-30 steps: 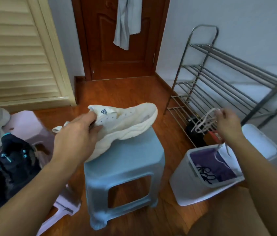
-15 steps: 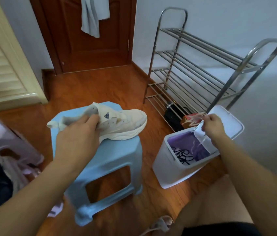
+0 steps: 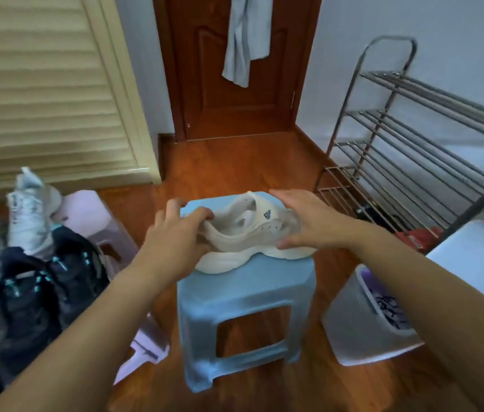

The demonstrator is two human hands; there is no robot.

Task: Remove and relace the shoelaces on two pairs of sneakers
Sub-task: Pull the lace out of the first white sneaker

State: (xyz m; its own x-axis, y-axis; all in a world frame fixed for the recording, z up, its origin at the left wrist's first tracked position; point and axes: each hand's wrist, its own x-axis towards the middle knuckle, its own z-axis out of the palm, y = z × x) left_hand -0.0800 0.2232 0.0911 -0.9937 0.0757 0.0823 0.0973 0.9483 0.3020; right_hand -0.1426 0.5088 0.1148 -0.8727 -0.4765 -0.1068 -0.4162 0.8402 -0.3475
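Two hands, left hand (image 3: 175,233) and right hand (image 3: 309,221); one cream sneaker (image 3: 249,233), one white sneaker (image 3: 31,209) far left, dark sneakers (image 3: 41,286) near left, number unclear; two stools, blue stool (image 3: 243,301) and pink stool (image 3: 92,215); one bin (image 3: 356,322); one rack (image 3: 413,144).

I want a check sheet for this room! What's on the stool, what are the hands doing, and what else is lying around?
Surface: blue stool on the wood floor, carrying the shoe.
Job's things: cream sneaker on the stool, no lace seen in it; white sneaker and dark sneakers at left.
Clutter: bin with dark laces inside, at right; pink stool.
Hands: left hand grips the sneaker's heel end; right hand rests open on its front.
Cables: nothing seen.
Surroundings: metal rack, brown door, hanging cloth.
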